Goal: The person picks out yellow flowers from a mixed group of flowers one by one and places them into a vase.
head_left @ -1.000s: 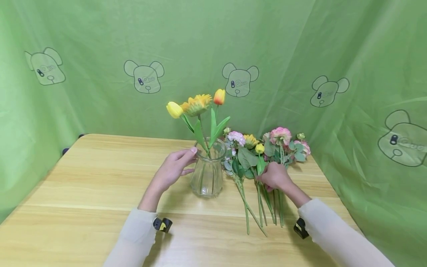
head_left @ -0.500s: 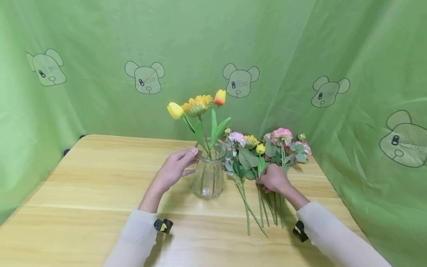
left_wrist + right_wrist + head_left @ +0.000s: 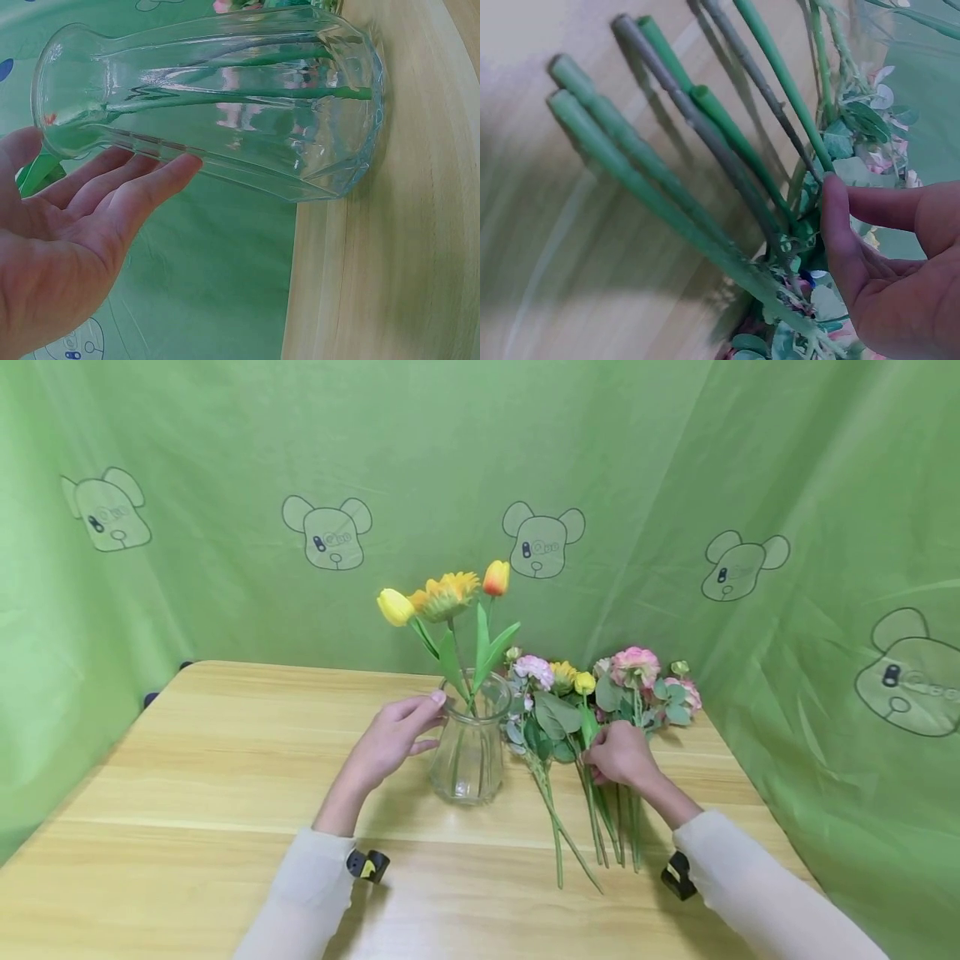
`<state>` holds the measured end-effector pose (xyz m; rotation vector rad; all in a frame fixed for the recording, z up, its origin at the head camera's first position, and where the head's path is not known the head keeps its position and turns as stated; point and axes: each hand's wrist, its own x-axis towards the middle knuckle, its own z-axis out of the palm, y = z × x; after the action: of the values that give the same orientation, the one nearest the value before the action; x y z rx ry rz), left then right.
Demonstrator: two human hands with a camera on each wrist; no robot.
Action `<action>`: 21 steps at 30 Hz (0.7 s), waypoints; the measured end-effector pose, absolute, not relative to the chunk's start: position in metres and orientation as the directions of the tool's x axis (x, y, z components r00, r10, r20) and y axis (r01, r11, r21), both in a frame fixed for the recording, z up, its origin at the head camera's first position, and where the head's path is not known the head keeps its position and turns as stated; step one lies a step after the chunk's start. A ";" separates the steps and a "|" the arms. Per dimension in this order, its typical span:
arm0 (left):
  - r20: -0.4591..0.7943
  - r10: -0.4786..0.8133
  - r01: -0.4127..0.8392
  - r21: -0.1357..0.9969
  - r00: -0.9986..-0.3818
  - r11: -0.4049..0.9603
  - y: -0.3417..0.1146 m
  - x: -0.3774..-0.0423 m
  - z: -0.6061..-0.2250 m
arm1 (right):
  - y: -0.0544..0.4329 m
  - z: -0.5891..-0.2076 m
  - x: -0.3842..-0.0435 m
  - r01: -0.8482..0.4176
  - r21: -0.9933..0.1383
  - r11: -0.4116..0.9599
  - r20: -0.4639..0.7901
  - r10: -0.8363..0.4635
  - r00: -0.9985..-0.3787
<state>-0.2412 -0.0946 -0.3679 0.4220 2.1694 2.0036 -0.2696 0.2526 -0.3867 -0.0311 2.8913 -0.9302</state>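
Vase of clear glass point(image 3: 450, 762), upright on pale wooden surface point(image 3: 225, 760), with relaxed left hand point(image 3: 390, 735) at its rim; green-stemmed yellow tulip point(image 3: 585, 683) in pinch of right hand point(image 3: 621, 753), among pink flowers point(image 3: 634, 668).

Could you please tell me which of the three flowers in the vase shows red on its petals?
The rightmost tulip, orange-red and yellow; the leftmost tulip is plain yellow, and the sunflower between them is golden.
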 end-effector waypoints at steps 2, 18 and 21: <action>0.074 0.309 0.097 0.993 -0.948 0.059 -0.095 -0.241 -0.368 | 0.253 -0.385 -0.270 0.000 -0.587 0.810 -0.077 -0.056 -0.995; 0.069 0.305 0.091 0.994 -0.950 0.057 -0.094 -0.241 -0.368 | 0.252 -0.368 -0.272 -0.016 -0.582 0.813 -0.007 -0.025 -1.000; 0.068 0.303 0.089 0.994 -0.950 0.057 -0.094 -0.242 -0.368 | 0.251 -0.365 -0.272 -0.022 -0.572 0.820 0.009 -0.020 -1.000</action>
<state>-0.2416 -0.0938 -0.3678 0.4064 2.1622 2.0135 -0.2721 0.2505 -0.3648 -0.0344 3.0000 -0.9422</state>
